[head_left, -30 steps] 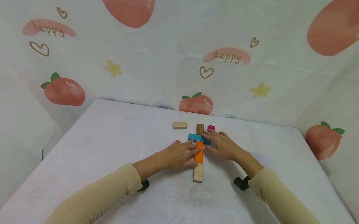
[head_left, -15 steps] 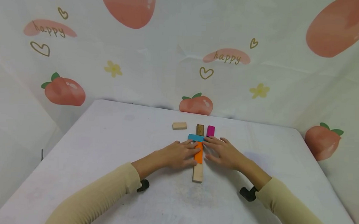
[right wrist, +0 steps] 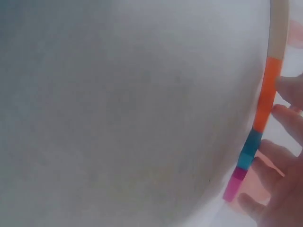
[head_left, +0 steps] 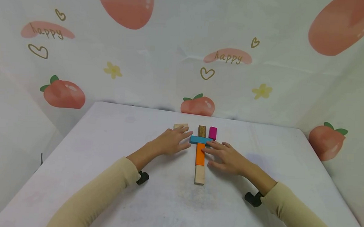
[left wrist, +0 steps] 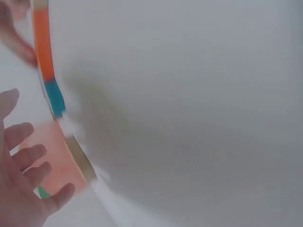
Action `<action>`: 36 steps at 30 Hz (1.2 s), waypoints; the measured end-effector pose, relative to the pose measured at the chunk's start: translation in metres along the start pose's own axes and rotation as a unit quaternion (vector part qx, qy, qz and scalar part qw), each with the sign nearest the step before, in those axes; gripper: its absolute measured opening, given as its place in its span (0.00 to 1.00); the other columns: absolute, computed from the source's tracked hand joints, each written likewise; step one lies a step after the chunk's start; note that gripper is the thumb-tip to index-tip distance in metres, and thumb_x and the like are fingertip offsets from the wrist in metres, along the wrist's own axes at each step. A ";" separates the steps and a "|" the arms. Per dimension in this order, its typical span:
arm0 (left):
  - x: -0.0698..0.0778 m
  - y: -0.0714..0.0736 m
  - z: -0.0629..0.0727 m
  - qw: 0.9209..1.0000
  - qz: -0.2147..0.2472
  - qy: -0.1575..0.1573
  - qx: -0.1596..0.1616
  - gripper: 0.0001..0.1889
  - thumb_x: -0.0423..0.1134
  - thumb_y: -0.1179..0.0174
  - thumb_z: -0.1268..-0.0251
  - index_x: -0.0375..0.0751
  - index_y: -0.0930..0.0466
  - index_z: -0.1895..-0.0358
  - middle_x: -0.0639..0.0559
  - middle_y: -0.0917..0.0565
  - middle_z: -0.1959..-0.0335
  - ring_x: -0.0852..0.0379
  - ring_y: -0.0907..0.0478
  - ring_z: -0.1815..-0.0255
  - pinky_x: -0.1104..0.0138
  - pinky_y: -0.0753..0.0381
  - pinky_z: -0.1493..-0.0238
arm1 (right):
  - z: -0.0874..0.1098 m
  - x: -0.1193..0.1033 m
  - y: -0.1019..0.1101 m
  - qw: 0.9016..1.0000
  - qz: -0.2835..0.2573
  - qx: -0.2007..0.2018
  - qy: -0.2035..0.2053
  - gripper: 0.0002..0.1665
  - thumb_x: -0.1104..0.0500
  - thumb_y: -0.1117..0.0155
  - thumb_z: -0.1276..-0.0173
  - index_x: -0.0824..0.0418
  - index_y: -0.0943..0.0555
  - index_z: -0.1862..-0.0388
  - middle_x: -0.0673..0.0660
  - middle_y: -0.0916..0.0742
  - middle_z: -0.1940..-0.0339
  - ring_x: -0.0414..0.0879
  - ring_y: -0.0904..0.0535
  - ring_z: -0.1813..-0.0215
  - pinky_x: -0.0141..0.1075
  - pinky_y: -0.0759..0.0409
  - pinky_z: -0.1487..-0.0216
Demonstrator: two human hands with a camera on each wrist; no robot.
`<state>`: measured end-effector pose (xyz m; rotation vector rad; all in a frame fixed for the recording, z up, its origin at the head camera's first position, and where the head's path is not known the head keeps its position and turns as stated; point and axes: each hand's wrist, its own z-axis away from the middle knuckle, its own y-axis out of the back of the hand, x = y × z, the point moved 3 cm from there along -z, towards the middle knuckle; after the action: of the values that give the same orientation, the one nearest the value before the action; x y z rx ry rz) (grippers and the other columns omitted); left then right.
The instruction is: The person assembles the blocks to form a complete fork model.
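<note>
In the head view, an orange block [head_left: 200, 154] lies lengthwise between a light wooden block [head_left: 199, 176] on the near side and a blue block [head_left: 196, 139] set crosswise. Beyond the blue block stands a dark brown wooden block [head_left: 201, 131], with a magenta block [head_left: 212, 133] to its right. My right hand [head_left: 230, 159] has its fingers loosely spread, fingertips at the blue block's right end and the orange block's right side. Left of the row, my left hand [head_left: 170, 142] is spread and holds nothing. Its fingers partly cover another light wooden block [head_left: 180, 125], also seen in the left wrist view.
The blocks lie on a white-covered table [head_left: 115, 131], toward its far half. Behind it hangs a white cloth [head_left: 159, 66] printed with peaches, hearts and flowers. Dark wrist cameras show under both sleeves, one of them the right camera [head_left: 253, 198].
My left hand has come off the orange block and moved left and farther out, over the separate light wooden block. My right hand has drawn back slightly, uncovering the magenta block.
</note>
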<state>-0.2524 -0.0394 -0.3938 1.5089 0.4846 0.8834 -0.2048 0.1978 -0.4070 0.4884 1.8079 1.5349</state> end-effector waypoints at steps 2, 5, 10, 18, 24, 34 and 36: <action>-0.011 0.003 -0.002 1.000 0.004 0.020 0.007 0.31 0.56 0.52 0.23 0.48 0.38 0.23 0.46 0.40 0.22 0.44 0.46 0.21 0.41 0.38 0.30 | 0.000 0.000 0.000 1.000 -0.001 -0.003 -0.002 0.30 0.45 0.37 0.29 0.52 0.24 0.30 0.60 0.27 0.26 0.58 0.36 0.25 0.64 0.37 0.32; -0.026 0.006 -0.004 0.998 0.017 0.052 0.004 0.31 0.56 0.52 0.23 0.48 0.38 0.23 0.44 0.40 0.22 0.42 0.47 0.21 0.40 0.40 0.30 | 0.000 0.000 0.000 1.000 -0.004 -0.008 -0.004 0.30 0.45 0.37 0.29 0.51 0.23 0.31 0.60 0.27 0.26 0.58 0.36 0.25 0.62 0.35 0.32; -0.046 0.009 -0.007 0.995 0.031 0.095 -0.019 0.32 0.55 0.52 0.23 0.44 0.40 0.23 0.41 0.41 0.22 0.40 0.49 0.21 0.39 0.43 0.29 | -0.003 -0.002 0.002 1.000 -0.013 -0.004 0.007 0.28 0.48 0.36 0.29 0.54 0.22 0.33 0.62 0.26 0.28 0.60 0.35 0.26 0.61 0.32 0.34; -0.054 0.006 -0.007 0.993 0.033 0.103 -0.052 0.33 0.55 0.52 0.23 0.44 0.40 0.22 0.43 0.39 0.23 0.42 0.48 0.21 0.41 0.43 0.28 | -0.002 -0.002 0.002 1.000 -0.007 -0.001 0.022 0.27 0.53 0.36 0.29 0.57 0.22 0.33 0.64 0.26 0.29 0.63 0.33 0.27 0.61 0.30 0.36; -0.051 0.006 -0.006 0.994 0.041 0.097 -0.034 0.33 0.55 0.50 0.24 0.41 0.38 0.24 0.40 0.35 0.25 0.42 0.45 0.22 0.43 0.41 0.28 | -0.002 -0.001 0.003 1.000 -0.003 0.002 0.027 0.27 0.52 0.35 0.30 0.56 0.21 0.33 0.64 0.25 0.29 0.62 0.33 0.27 0.60 0.30 0.35; -0.042 0.002 -0.004 0.997 0.043 0.062 0.003 0.28 0.52 0.47 0.27 0.41 0.28 0.30 0.42 0.27 0.31 0.43 0.38 0.25 0.45 0.37 0.30 | -0.003 0.000 0.003 1.000 -0.003 -0.009 0.017 0.28 0.50 0.35 0.30 0.54 0.22 0.32 0.61 0.26 0.28 0.59 0.34 0.26 0.58 0.30 0.34; -0.040 0.001 -0.004 0.998 0.048 0.049 0.008 0.27 0.51 0.47 0.27 0.40 0.27 0.31 0.41 0.26 0.32 0.43 0.37 0.26 0.45 0.36 0.30 | -0.002 0.000 0.003 1.000 0.000 -0.011 0.015 0.28 0.51 0.35 0.30 0.54 0.22 0.32 0.61 0.26 0.28 0.59 0.34 0.26 0.58 0.30 0.34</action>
<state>-0.2807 -0.0668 -0.4030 1.5180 0.4956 1.0348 -0.2069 0.1966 -0.4040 0.4574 1.8124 1.5672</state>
